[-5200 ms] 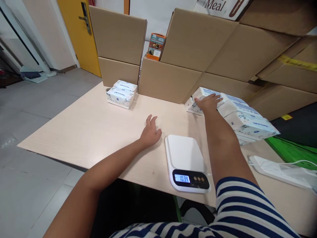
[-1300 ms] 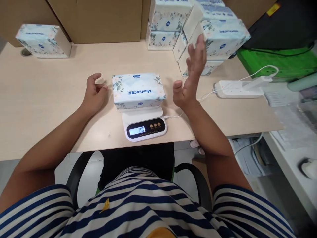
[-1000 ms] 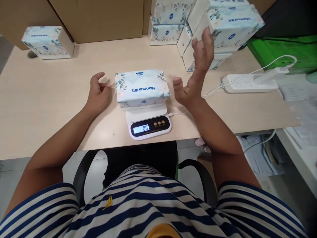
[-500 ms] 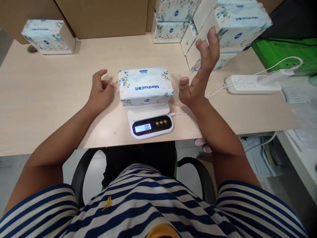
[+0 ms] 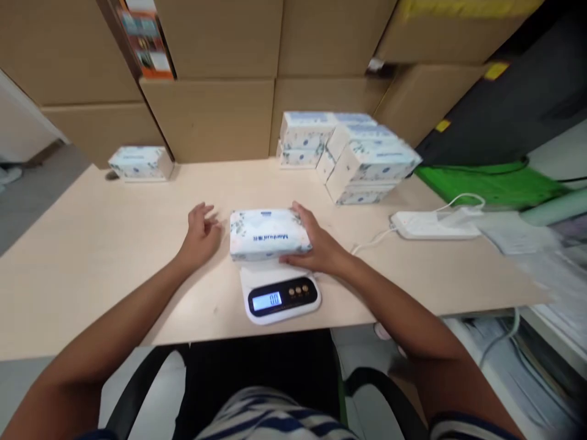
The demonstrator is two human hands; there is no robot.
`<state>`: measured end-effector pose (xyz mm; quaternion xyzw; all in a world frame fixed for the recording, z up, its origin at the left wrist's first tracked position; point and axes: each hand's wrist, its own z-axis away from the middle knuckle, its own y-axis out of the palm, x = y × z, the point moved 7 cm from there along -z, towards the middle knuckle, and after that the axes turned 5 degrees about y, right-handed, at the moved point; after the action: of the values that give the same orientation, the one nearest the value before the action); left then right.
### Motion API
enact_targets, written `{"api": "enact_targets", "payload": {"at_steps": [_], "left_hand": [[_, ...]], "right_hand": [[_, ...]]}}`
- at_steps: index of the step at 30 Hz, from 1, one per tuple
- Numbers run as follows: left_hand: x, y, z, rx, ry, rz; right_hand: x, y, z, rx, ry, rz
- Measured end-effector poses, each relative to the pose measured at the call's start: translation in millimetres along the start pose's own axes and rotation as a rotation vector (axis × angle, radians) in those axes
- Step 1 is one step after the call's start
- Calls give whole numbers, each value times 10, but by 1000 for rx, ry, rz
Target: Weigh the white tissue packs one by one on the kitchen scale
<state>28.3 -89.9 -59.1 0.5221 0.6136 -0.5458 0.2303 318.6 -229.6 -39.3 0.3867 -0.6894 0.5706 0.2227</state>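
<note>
A tissue pack (image 5: 269, 233) with a floral print and "Manhua" lettering lies on the white digital scale (image 5: 281, 297), covering much of its platform. The scale's lit display reads 0.0. My right hand (image 5: 315, 244) is closed around the pack's right end, thumb along the near side and fingers at the far corner. Just off the pack's left end, my left hand (image 5: 200, 237) rests by the table with fingers loosely bent and apart, holding nothing.
Several stacked tissue packs (image 5: 367, 162) stand at the back right, and a single pack (image 5: 141, 164) sits at the back left. Cardboard boxes (image 5: 206, 119) line the table's far edge. A white power strip (image 5: 422, 226) with cables lies on the right.
My right hand has come down from its raised position and taken hold of the pack's right end. My left hand stays beside the left end. The view has tilted up, showing more boxes.
</note>
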Motion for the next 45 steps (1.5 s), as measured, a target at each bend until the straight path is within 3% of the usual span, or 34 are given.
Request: {"api": "enact_targets", "payload": {"at_steps": [2, 7, 9, 11, 14, 18, 21, 25, 29, 34, 41, 45], "left_hand": [[-6, -21, 7, 3, 14, 6], [-24, -55, 20, -14, -10, 21], [-27, -55, 16, -26, -35, 26], [-21, -48, 4, -32, -57, 31], [-6, -37, -22, -39, -58, 34], [34, -35, -57, -60, -29, 49], [69, -36, -68, -81, -5, 48], [80, 0, -61, -71, 16, 24], [46, 26, -41, -62, 40, -19], [34, 26, -17, -44, 42, 8], [5, 57, -5, 9, -17, -8], [-18, 94, -10, 49, -32, -75]], "right_hand": [[-32, 29, -19, -17, -29, 56], [137, 46, 115, -125, -292, 210], [172, -8, 99, -188, -335, 250], [120, -141, -70, -259, -256, 271], [-79, -395, -543, -303, 25, 311], [-308, -609, -1146, -227, 231, 385], [-441, -648, -1369, -145, 295, 460], [-377, -517, -1491, -111, 239, 624], [-185, -72, -1697, -25, 135, 720], [-120, 288, -2005, -98, 247, 756], [-107, 192, -2136, -152, 363, 769], [-119, 83, -2367, -182, 523, 766]]}}
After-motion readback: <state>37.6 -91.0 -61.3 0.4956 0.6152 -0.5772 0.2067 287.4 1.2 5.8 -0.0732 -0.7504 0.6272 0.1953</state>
